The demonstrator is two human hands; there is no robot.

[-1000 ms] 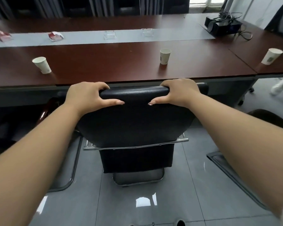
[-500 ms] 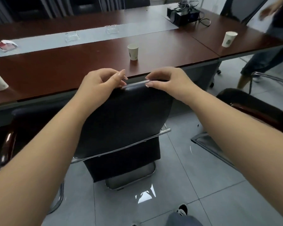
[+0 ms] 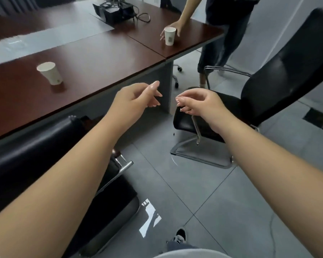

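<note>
Our left hand (image 3: pixel 136 95) and right hand (image 3: pixel 199 103) are loosely curled, holding nothing, between the tucked chair (image 3: pixel 35 144) and the angled chair (image 3: pixel 287 71) on our right. Shove that one carelessly and it could clip the person (image 3: pixel 229 19) standing beyond it.

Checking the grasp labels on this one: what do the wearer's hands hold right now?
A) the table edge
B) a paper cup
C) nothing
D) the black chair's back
C: the left hand and right hand hang in the air, fingers loosely curled round nothing, clear of the black chair under the left forearm.
</note>
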